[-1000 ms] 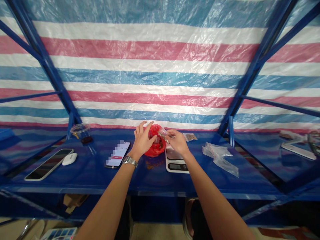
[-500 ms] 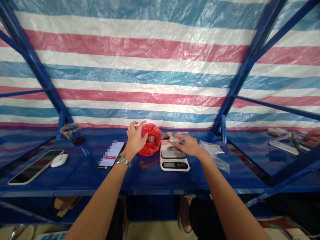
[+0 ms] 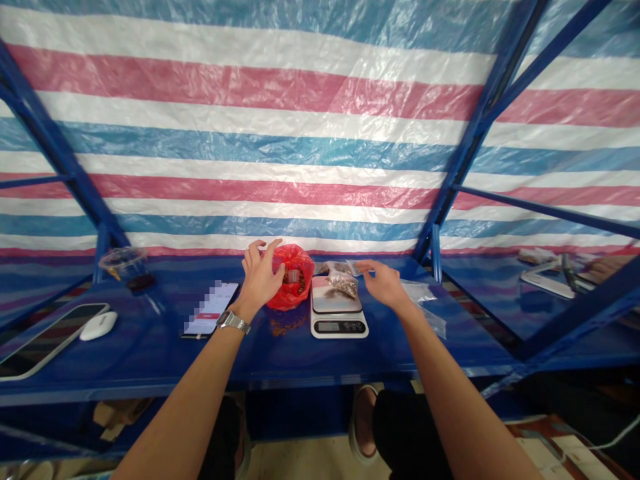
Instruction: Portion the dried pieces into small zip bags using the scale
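L hand [image 3: 259,280] open, fingers spread, not gripping anything, right by the red plastic bag [image 3: 290,279] of brown bits; can't tell if touching. R hand [image 3: 383,285] also open, empty, fingertips just past a small clear packet [image 3: 343,285] w/ brown bits on the digital scale [image 3: 339,327]. Loose clear bags [image 3: 424,300] lie right of scale, phone [image 3: 210,308] left of red bag, all on blue shelf [image 3: 310,353].
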Demonstrator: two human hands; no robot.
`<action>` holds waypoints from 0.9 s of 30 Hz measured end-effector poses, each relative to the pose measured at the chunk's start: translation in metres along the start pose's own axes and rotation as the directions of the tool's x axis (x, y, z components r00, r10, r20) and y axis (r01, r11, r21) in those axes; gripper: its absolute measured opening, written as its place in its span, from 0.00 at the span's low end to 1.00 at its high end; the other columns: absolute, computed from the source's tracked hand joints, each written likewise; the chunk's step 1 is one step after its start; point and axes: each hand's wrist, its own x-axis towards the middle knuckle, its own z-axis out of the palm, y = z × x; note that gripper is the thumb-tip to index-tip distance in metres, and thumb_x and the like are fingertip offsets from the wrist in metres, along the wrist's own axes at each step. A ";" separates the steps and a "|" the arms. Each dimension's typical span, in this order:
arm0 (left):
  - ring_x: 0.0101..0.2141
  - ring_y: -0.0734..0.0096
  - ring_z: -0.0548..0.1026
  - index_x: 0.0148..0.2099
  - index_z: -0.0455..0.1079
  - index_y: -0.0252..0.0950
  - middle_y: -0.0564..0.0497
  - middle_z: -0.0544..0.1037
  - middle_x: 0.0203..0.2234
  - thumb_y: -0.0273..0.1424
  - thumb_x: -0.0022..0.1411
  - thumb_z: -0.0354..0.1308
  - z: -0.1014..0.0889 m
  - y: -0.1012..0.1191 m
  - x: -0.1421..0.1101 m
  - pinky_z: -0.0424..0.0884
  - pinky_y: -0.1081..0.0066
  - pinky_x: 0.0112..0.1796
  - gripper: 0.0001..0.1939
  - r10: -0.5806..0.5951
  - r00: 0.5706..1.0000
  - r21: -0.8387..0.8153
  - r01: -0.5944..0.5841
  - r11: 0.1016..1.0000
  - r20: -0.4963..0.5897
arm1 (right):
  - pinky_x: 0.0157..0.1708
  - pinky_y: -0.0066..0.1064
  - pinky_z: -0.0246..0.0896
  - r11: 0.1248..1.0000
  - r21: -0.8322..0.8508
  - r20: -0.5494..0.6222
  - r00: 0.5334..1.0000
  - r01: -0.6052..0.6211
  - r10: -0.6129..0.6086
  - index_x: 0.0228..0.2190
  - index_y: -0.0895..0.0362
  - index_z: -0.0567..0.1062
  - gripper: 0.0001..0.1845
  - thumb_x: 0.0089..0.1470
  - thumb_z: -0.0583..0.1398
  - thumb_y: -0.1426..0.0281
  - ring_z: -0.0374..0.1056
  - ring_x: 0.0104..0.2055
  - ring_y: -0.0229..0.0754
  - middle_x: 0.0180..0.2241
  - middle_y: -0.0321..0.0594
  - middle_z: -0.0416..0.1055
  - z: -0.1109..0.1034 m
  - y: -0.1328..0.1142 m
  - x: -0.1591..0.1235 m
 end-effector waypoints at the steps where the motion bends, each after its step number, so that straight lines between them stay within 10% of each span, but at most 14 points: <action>1: 0.55 0.47 0.65 0.69 0.61 0.45 0.39 0.59 0.59 0.33 0.66 0.56 0.000 0.000 0.000 0.65 0.49 0.55 0.30 0.000 1.000 0.000 0.000 1.000 0.001 | 0.59 0.47 0.61 1.000 -0.002 -0.009 1.000 -0.004 0.004 0.48 0.52 0.81 0.20 0.61 0.55 0.78 0.76 0.55 0.51 0.48 0.42 0.82 -0.001 0.000 0.000; 18: 0.53 0.49 0.65 0.64 0.68 0.40 0.38 0.63 0.55 0.30 0.68 0.52 -0.016 0.018 -0.015 0.65 0.49 0.56 0.23 0.089 0.994 0.026 -0.088 0.996 -0.059 | 0.60 0.46 0.62 0.987 0.077 -0.049 0.989 0.144 -0.141 0.48 0.52 0.80 0.18 0.59 0.58 0.77 0.73 0.57 0.52 0.53 0.44 0.79 0.011 -0.006 -0.013; 27: 0.54 0.52 0.68 0.61 0.69 0.46 0.41 0.66 0.56 0.27 0.68 0.55 -0.028 0.036 -0.070 0.67 0.51 0.55 0.21 0.321 0.944 -0.038 -0.319 0.947 0.077 | 0.59 0.51 0.60 0.973 0.136 -0.165 0.973 0.184 -0.161 0.52 0.53 0.76 0.16 0.65 0.57 0.65 0.72 0.56 0.54 0.53 0.47 0.77 0.002 0.023 -0.023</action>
